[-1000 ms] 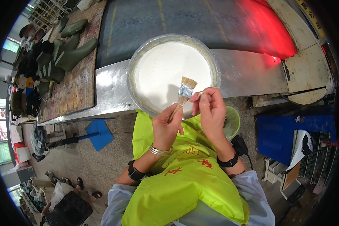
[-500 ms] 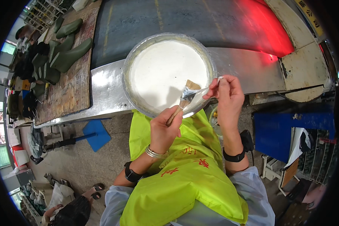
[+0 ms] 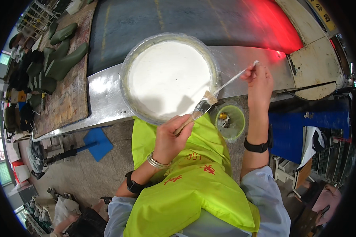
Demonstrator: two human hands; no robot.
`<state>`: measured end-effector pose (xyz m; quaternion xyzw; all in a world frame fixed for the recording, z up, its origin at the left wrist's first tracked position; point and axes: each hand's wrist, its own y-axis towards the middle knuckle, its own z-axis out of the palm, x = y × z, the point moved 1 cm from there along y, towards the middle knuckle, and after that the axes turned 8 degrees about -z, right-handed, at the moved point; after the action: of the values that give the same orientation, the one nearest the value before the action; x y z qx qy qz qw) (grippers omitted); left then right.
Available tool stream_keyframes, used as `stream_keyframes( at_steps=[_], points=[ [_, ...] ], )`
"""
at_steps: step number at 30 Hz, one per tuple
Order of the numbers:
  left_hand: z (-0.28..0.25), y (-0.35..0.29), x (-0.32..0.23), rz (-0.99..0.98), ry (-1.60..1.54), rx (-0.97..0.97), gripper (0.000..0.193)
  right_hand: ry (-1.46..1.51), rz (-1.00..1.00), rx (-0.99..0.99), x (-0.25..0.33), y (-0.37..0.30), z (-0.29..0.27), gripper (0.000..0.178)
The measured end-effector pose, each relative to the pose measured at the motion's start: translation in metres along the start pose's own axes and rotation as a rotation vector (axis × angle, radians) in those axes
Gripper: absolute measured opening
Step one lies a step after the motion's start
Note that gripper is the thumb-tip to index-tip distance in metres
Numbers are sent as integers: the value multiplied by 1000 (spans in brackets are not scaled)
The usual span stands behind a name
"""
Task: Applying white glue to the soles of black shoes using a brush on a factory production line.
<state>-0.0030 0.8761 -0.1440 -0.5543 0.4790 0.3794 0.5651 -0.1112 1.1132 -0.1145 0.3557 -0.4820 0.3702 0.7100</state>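
Note:
My left hand (image 3: 171, 137) is closed round the wooden handle of a flat paintbrush (image 3: 202, 107), held tilted over the near right rim of the basin with its pale bristles up and to the right. In a pinch, my right hand (image 3: 260, 83) grips one end of a thin whitish strip (image 3: 234, 80). The strip is stretched taut back to the bristles; what it is made of I cannot tell. A large round basin (image 3: 126, 89) full of white liquid stands just beyond my left hand, and shadows of hand and brush fall on the liquid.
Under the basin runs a metal ledge (image 3: 105, 91) beside a dark belt (image 3: 126, 23). Several green boot-shaped forms (image 3: 67, 61) lie on a worn board (image 3: 69, 98) at left. Below the ledge stands a yellow-green bin (image 3: 238, 130) with scraps; a blue cabinet (image 3: 284, 138) is at right.
My right hand has moved up and right, drawing the strip out longer from the brush. The brush has shifted slightly right and down, and the bin has come into fuller view.

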Motion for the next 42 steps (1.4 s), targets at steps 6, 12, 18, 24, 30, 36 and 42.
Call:
stream_keyframes(
  at_steps=[6, 12, 18, 24, 30, 36, 42],
  points=[
    [-7, 5, 1, 130, 154, -4, 22, 15, 121, 13, 5, 23, -43, 14],
    [-4, 8, -9, 503, 669, -82, 27, -1, 136, -48, 17, 33, -91, 14],
    [3, 17, -16, 674, 1036, -114, 30, 16, 116, -67, 42, 23, -116, 14],
    [12, 20, -17, 599, 959, -169, 29, -37, 45, -74, 72, -10, -116, 15],
    [12, 20, -10, 329, 585, -110, 25, 1, 32, -292, 83, -5, -184, 16],
    [32, 21, -12, 366, 514, 106, 23, -321, 48, -51, 60, -18, -145, 22],
    [43, 22, -22, 440, 627, -17, 19, -672, -200, 548, 33, -90, -47, 32]
  ],
)
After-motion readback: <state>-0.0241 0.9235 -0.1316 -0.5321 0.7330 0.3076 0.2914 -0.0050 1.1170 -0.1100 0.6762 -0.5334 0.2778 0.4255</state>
